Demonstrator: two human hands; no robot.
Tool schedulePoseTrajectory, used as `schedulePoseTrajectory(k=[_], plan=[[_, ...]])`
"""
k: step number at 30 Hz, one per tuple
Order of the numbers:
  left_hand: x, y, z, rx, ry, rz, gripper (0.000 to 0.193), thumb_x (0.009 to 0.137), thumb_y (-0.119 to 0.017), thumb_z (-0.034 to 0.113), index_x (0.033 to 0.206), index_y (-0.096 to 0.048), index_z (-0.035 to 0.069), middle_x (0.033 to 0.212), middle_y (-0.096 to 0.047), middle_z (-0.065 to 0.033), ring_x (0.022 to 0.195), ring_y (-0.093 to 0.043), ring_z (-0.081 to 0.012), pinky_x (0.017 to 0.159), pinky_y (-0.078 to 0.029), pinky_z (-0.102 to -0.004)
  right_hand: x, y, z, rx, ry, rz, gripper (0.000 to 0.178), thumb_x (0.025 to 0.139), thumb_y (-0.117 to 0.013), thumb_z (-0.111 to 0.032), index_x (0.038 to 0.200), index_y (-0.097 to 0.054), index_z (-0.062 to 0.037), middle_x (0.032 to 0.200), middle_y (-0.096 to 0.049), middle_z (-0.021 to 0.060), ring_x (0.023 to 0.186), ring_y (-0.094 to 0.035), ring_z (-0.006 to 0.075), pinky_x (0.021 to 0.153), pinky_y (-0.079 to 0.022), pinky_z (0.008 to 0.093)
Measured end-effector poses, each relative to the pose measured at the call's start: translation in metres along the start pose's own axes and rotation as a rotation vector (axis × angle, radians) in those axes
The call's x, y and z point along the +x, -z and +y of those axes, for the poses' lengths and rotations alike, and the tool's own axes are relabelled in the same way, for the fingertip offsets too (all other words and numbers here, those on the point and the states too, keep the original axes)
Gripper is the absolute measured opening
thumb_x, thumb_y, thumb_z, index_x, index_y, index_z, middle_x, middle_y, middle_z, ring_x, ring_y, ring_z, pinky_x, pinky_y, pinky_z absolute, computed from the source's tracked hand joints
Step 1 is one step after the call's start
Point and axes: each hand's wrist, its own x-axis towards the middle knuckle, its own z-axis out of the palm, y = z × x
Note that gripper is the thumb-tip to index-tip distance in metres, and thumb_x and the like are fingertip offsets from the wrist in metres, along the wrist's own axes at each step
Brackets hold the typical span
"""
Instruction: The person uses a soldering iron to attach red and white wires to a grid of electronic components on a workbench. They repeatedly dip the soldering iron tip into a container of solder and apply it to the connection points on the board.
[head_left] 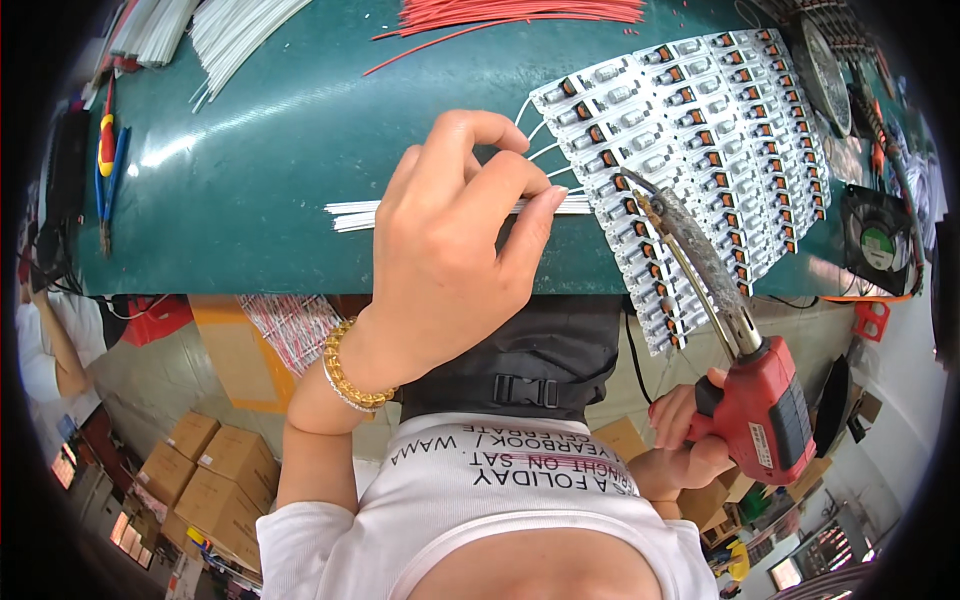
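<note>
My right hand (690,440) is closed around the handle of a red and black soldering gun (768,415). The gun's metal tip reaches up to the left and meets the edge of a panel of small circuit boards (700,125). Thumb and index finger of my left hand (445,235) are pinched on a thin white wire (572,190) at that same edge. Several white wires (545,151) stick out from the boards above it. Beneath my left hand lies a bundle of white wires (352,216), partly hidden by the hand.
Red wires (520,12) and white wire bundles (235,35) lie along the far side of the green table (270,150). Pliers (108,180) rest at the left. A black fan (878,240) stands at the right. Cardboard boxes (225,485) and another person's arm (60,345) are at lower left.
</note>
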Motion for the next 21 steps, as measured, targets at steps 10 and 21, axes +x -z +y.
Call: schedulePoseTrajectory(k=[10, 21], plan=[[-0.002, -0.008, -0.003, 0.008, -0.021, 0.071, 0.012, 0.065, -0.069, 0.005, 0.068, -0.057, 0.005, 0.087, -0.055, -0.0041, 0.051, -0.045, -0.0148, 0.055, -0.034, -0.029, -0.015, 0.015, 0.007, -0.202, -0.031, 0.019, 0.066, 0.081, -0.058, -0.05, 0.108, -0.043, 0.0088, 0.044, -0.041, 0.0005, 0.035, -0.041, 0.011, 0.037, -0.035, 0.0248], [-0.001, -0.004, 0.001, 0.058, -0.034, 0.024, 0.012, 0.067, -0.07, 0.0, 0.073, -0.06, 0.002, 0.09, -0.057, -0.0098, 0.063, -0.053, -0.0185, 0.059, -0.042, -0.0282, 0.002, -0.002, -0.005, -0.01, -0.029, -0.051, 0.073, 0.08, -0.058, -0.051, 0.116, -0.04, 0.0106, 0.044, -0.042, 0.0006, 0.035, -0.039, 0.011, 0.037, -0.035, 0.0245]])
